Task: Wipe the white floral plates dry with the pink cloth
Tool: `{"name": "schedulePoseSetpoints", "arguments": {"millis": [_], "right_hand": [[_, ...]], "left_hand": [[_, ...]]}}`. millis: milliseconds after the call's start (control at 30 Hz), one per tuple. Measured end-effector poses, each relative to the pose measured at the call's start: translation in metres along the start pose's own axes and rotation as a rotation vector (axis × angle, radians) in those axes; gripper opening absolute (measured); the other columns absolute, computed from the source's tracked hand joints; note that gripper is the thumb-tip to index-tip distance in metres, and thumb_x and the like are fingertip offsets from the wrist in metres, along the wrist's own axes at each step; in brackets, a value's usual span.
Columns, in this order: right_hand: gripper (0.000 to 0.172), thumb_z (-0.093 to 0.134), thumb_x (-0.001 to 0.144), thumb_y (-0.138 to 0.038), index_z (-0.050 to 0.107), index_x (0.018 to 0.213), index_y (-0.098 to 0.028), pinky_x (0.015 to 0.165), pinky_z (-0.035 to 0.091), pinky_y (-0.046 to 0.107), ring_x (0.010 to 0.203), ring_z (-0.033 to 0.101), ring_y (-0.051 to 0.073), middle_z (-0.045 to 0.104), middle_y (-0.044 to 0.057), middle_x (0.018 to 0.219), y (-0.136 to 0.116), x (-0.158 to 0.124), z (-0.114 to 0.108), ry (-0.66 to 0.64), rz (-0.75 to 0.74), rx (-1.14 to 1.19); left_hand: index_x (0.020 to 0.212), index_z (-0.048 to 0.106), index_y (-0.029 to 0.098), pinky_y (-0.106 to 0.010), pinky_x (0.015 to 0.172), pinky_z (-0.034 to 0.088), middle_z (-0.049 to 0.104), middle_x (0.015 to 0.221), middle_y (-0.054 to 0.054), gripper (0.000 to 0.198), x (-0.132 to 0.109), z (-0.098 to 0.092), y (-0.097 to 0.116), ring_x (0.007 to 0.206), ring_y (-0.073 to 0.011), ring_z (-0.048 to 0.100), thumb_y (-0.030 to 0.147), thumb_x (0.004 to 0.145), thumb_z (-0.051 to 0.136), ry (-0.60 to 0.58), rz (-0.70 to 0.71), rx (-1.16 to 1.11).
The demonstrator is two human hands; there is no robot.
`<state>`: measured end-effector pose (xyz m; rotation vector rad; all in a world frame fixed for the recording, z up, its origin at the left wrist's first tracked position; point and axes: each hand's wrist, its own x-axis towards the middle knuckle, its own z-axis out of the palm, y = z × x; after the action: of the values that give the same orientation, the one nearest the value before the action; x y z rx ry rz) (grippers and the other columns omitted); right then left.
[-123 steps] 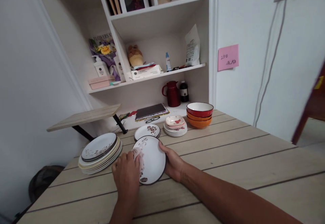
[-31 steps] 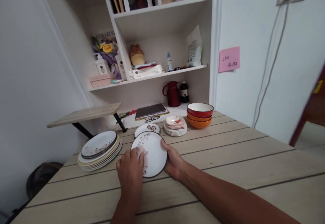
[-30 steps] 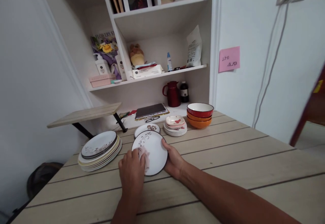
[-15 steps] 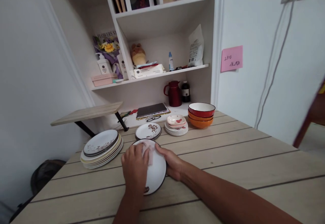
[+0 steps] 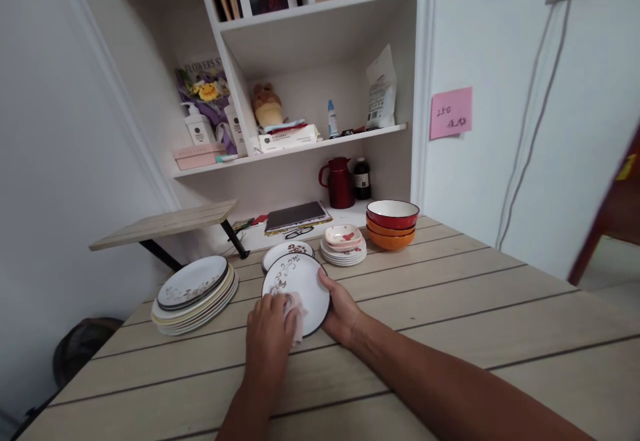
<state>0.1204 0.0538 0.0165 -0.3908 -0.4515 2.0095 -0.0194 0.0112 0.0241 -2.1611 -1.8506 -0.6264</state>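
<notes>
A white plate (image 5: 300,281) with a dark rim and a brown flower pattern is tilted up off the wooden table (image 5: 450,307). My right hand (image 5: 343,311) grips its right edge. My left hand (image 5: 270,337) presses a small pale cloth (image 5: 296,307) against the plate's near face. Just behind it lies another patterned plate (image 5: 286,250), partly hidden.
A stack of larger plates (image 5: 193,291) sits at the left. Behind are small white dishes (image 5: 343,249) and stacked red and orange bowls (image 5: 393,223). Shelves with a red jug (image 5: 340,184), bottles and boxes stand at the back. A raised wooden board (image 5: 160,223) juts out at the left.
My left hand and the cloth slid from the plate's upper part down to its near edge. The plate tipped up and its flower pattern shows again.
</notes>
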Motion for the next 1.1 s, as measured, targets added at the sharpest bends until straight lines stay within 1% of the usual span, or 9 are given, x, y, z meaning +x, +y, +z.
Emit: {"name": "schedulePoseSetpoints", "arguments": {"millis": [133,233,300,400,500,600,700,933,1100], "right_hand": [[0.050,0.043,0.091,-0.045,0.057,0.118,-0.006,0.096,0.043,0.035,0.093,0.066,0.022,0.072,0.012,0.099,-0.003,-0.002,0.000,-0.038,0.057,-0.076],[0.054,0.046,0.089,-0.049,0.059,0.116,-0.004,0.097,0.042,0.036,0.094,0.066,0.022,0.072,0.013,0.099,0.002,-0.004,0.001,-0.046,0.127,-0.180],[0.053,0.048,0.087,-0.050,0.060,0.116,-0.007,0.098,0.041,0.037,0.094,0.066,0.022,0.072,0.012,0.101,0.007,-0.007,0.003,-0.051,0.153,-0.236],[0.049,0.052,0.086,-0.050,0.061,0.115,-0.011,0.098,0.040,0.039,0.094,0.066,0.023,0.073,0.011,0.100,0.012,-0.012,0.006,-0.081,0.165,-0.303],[0.048,0.054,0.084,-0.048,0.063,0.113,-0.011,0.098,0.040,0.040,0.095,0.066,0.023,0.073,0.011,0.099,0.014,-0.015,0.007,-0.111,0.163,-0.331],[0.048,0.052,0.085,-0.047,0.062,0.114,-0.010,0.098,0.041,0.040,0.095,0.066,0.024,0.073,0.012,0.100,0.012,-0.015,0.006,-0.067,0.139,-0.267],[0.047,0.050,0.087,-0.045,0.059,0.118,-0.011,0.099,0.041,0.039,0.097,0.066,0.022,0.072,0.010,0.103,0.009,-0.011,0.004,-0.019,0.091,-0.134],[0.047,0.045,0.089,-0.044,0.056,0.121,-0.012,0.097,0.043,0.042,0.098,0.066,0.024,0.072,0.012,0.104,0.001,-0.001,-0.003,-0.001,-0.009,-0.004],[0.052,0.044,0.089,-0.048,0.057,0.118,-0.008,0.098,0.042,0.038,0.097,0.066,0.023,0.071,0.013,0.102,-0.004,-0.002,-0.003,-0.085,0.033,-0.043]], "left_hand": [[0.098,0.060,0.022,-0.034,0.083,0.038,0.058,0.097,-0.005,0.016,-0.001,0.001,0.015,0.095,-0.0219,0.053,0.028,0.088,0.049,0.015,0.132,-0.055],[0.102,0.060,0.024,-0.035,0.082,0.038,0.059,0.097,-0.005,0.018,-0.001,-0.003,0.019,0.093,-0.0219,0.052,0.030,0.087,0.051,0.094,0.156,-0.018],[0.104,0.060,0.023,-0.036,0.081,0.037,0.059,0.098,-0.005,0.020,0.000,-0.006,0.017,0.093,-0.0227,0.052,0.031,0.088,0.051,0.187,0.106,0.038],[0.104,0.059,0.022,-0.037,0.080,0.036,0.059,0.098,-0.006,0.023,0.003,-0.012,0.006,0.094,-0.0238,0.052,0.036,0.090,0.047,0.317,-0.050,0.133],[0.103,0.057,0.021,-0.038,0.079,0.035,0.059,0.097,-0.007,0.028,0.004,-0.016,-0.007,0.093,-0.0246,0.053,0.041,0.091,0.041,0.357,-0.189,0.220],[0.103,0.057,0.020,-0.038,0.078,0.035,0.059,0.096,-0.007,0.029,0.004,-0.017,-0.015,0.093,-0.0257,0.053,0.041,0.091,0.040,0.307,-0.265,0.292],[0.102,0.058,0.019,-0.037,0.076,0.036,0.059,0.094,-0.008,0.027,0.004,-0.015,-0.017,0.091,-0.0254,0.054,0.036,0.091,0.040,0.220,-0.273,0.314],[0.095,0.060,0.018,-0.034,0.076,0.040,0.059,0.093,-0.007,0.017,0.001,-0.004,0.001,0.088,-0.0221,0.055,0.028,0.088,0.048,0.047,-0.030,0.124],[0.094,0.059,0.020,-0.033,0.081,0.041,0.058,0.095,-0.005,0.011,-0.003,0.000,0.018,0.091,-0.0200,0.055,0.025,0.085,0.054,0.010,0.133,-0.046]]}}
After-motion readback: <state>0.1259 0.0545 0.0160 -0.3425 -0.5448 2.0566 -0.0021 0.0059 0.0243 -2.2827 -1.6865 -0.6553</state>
